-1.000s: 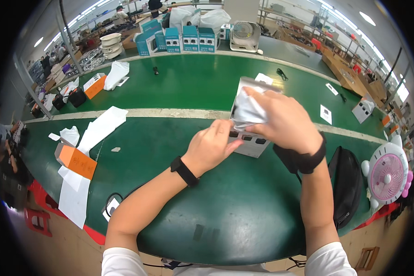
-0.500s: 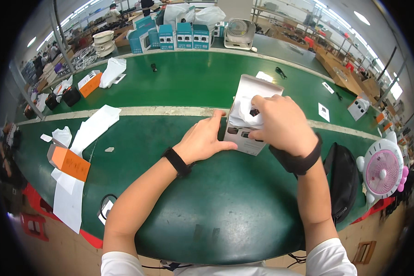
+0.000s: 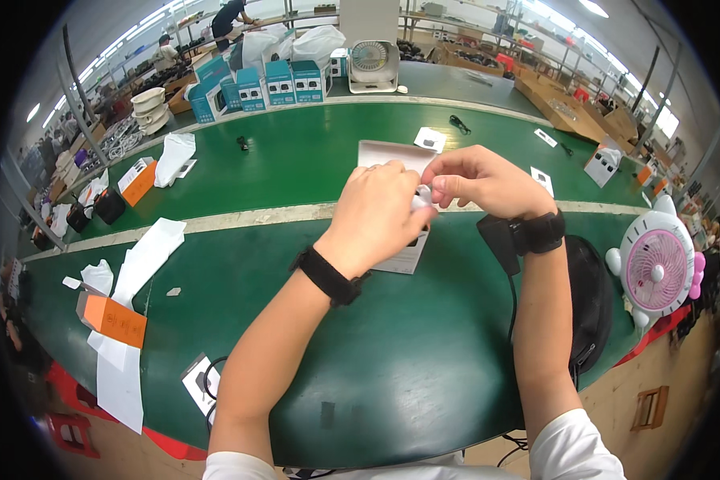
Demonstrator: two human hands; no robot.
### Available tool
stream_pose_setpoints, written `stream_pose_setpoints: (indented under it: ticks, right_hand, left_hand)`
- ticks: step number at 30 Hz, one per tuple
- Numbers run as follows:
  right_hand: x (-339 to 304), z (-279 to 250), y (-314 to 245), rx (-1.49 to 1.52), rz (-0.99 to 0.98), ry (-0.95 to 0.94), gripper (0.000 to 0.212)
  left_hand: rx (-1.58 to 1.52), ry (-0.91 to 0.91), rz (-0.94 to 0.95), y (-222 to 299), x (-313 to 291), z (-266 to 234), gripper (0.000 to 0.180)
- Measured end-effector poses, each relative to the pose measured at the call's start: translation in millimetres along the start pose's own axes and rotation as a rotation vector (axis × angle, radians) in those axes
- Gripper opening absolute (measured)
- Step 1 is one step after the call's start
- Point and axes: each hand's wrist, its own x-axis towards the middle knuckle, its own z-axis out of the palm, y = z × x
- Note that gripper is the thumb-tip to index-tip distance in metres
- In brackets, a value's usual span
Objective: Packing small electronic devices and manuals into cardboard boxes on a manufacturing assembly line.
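Observation:
A small white cardboard box (image 3: 406,258) stands on the green table in front of me, its lid flap (image 3: 392,154) raised at the back. My left hand (image 3: 376,210) lies over the box's opening, with its fingers curled down and their tips hidden. Close beside it, my right hand (image 3: 478,182) pinches thumb and finger together at a bit of white plastic bag (image 3: 424,194) above the box. Most of the box's inside is covered by my hands. Both wrists wear black bands, and a black block with a cable (image 3: 500,242) hangs by the right one.
An opened orange box (image 3: 112,318) and white paper sheets lie at the left. A black pouch (image 3: 590,304) and a pink-and-white fan (image 3: 658,272) stand at the right. Across the table are blue boxes (image 3: 280,82), a white fan (image 3: 374,66), cables and small cards.
My left hand has moved from the box's left side to over its opening. The right hand has lifted out of the box to its upper right. The whole view has shifted.

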Motion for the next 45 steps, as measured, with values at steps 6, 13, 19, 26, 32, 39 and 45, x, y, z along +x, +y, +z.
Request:
stream_pose_setpoints:
  ticks: [6, 13, 19, 26, 32, 39, 45]
  right_hand:
    - [16.9, 9.5, 8.0, -0.289, -0.061, -0.008, 0.039]
    - [32.1, 30.1, 13.9, -0.291, -0.052, 0.075, 0.041]
    - [41.7, 18.2, 39.1, 0.065, -0.038, 0.059, 0.059]
    - [42.1, 30.0, 50.4, 0.072, -0.095, -0.114, 0.089]
    - [50.3, 34.4, 51.5, -0.08, 0.033, -0.079, 0.072]
    - [84.8, 23.6, 111.0, -0.188, -0.09, 0.756, 0.061]
    - [84.5, 5.8, 191.2, -0.444, 0.041, 1.039, 0.07]
  left_hand:
    - [-0.183, 0.166, -0.046, -14.8, 0.7, -5.1, 0.015]
    - [-0.302, 0.518, -0.217, -34.2, 0.9, -4.6, 0.02]
    - [-0.388, 0.473, -0.224, -37.7, 4.0, -6.0, 0.021]
    - [-0.261, 0.542, -0.061, -50.5, 6.7, -9.2, 0.017]
    - [-0.398, 0.754, -0.214, -88.2, -5.1, -15.9, 0.023]
    - [-0.332, 0.413, -0.645, -175.2, -45.4, 21.9, 0.03]
    - [-0.179, 0.124, -0.698, -198.8, -48.7, 37.2, 0.032]
